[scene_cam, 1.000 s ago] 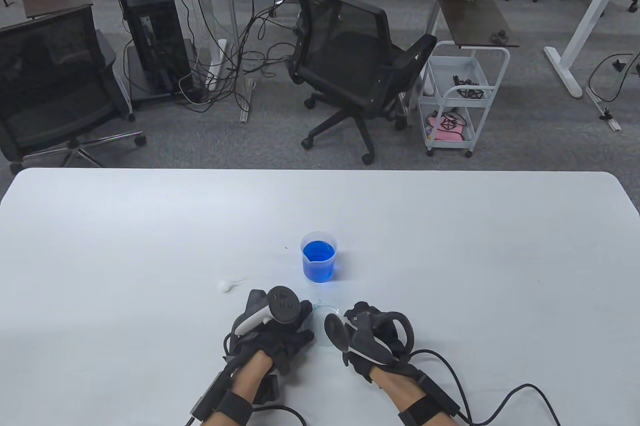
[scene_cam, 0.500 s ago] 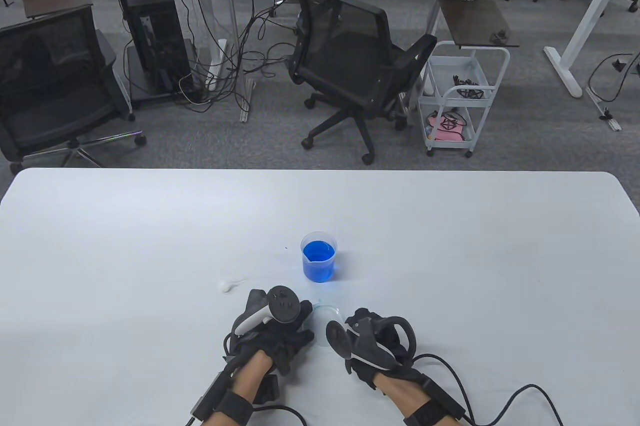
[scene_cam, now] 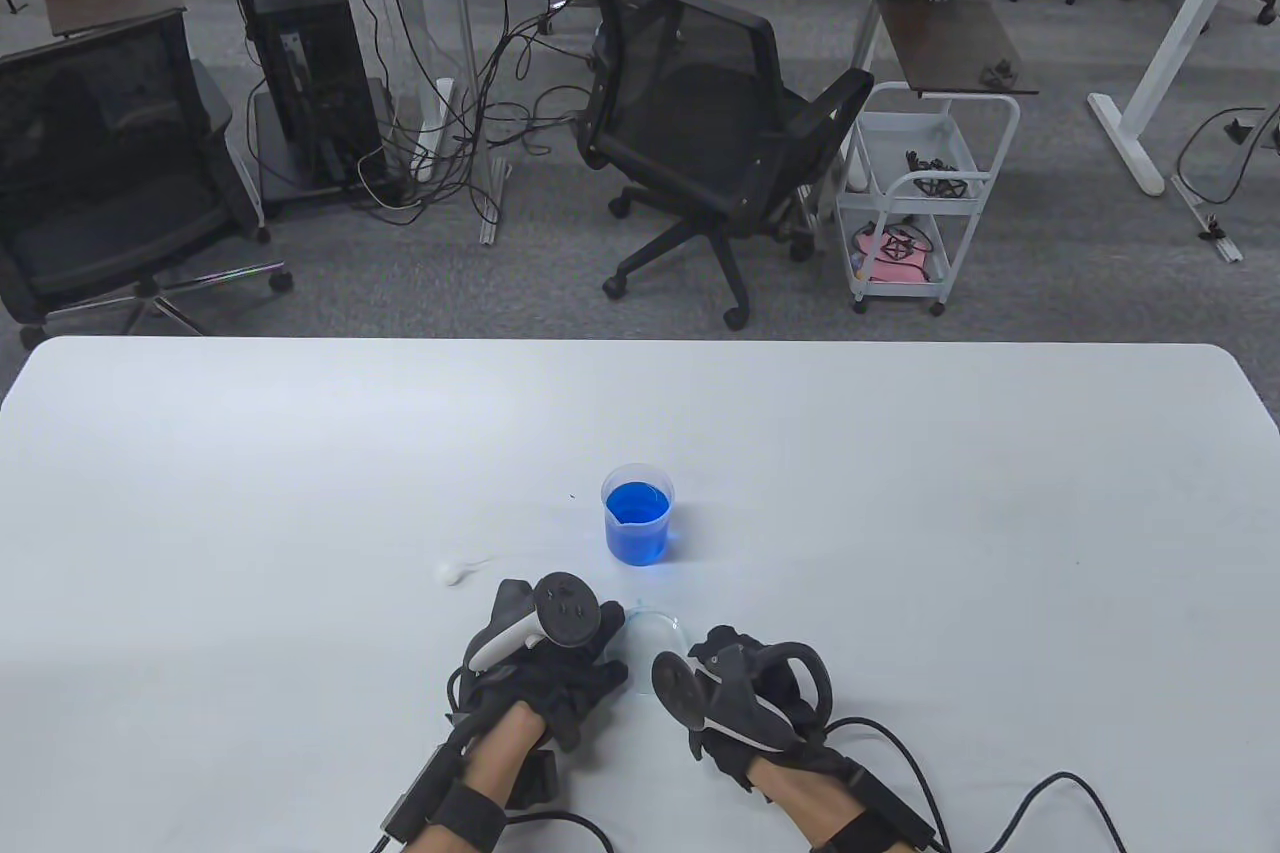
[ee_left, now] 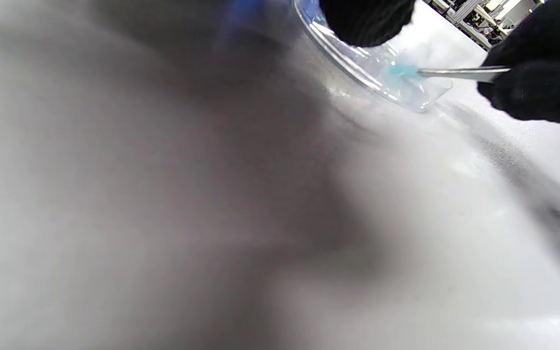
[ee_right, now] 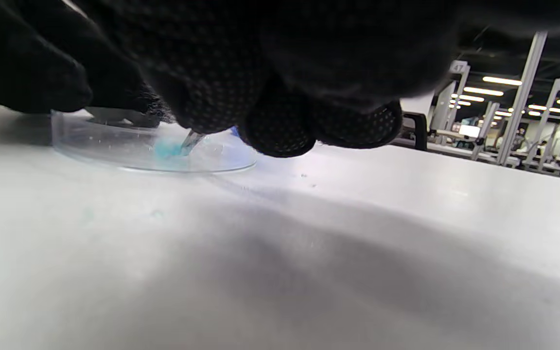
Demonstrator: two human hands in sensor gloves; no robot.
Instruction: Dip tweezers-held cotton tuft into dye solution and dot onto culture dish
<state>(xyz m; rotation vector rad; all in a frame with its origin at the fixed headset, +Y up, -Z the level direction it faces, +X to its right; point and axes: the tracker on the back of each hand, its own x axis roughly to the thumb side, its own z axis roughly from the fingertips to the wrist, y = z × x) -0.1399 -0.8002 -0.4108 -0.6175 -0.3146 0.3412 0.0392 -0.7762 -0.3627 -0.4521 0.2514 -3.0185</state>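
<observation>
A clear culture dish [scene_cam: 652, 638] lies on the white table [scene_cam: 900, 513] between my hands; it also shows in the left wrist view [ee_left: 382, 78] and the right wrist view [ee_right: 114, 155]. My left hand [scene_cam: 560, 653] holds the dish at its left rim. My right hand [scene_cam: 740, 683] grips metal tweezers [ee_left: 460, 73], whose tips hold a blue-stained cotton tuft [ee_left: 399, 70] down inside the dish; the tuft also shows in the right wrist view [ee_right: 167, 148]. A beaker of blue dye solution [scene_cam: 637, 528] stands just behind the dish.
A loose white cotton wad [scene_cam: 452, 571] lies on the table left of the left hand. Glove cables [scene_cam: 1000, 793] trail off the near edge. Beyond the far table edge stand office chairs [scene_cam: 700, 123] and a white cart [scene_cam: 915, 193].
My right hand has drawn slightly back toward the near edge, uncovering more of the dish. The left hand, dish and beaker have not moved.
</observation>
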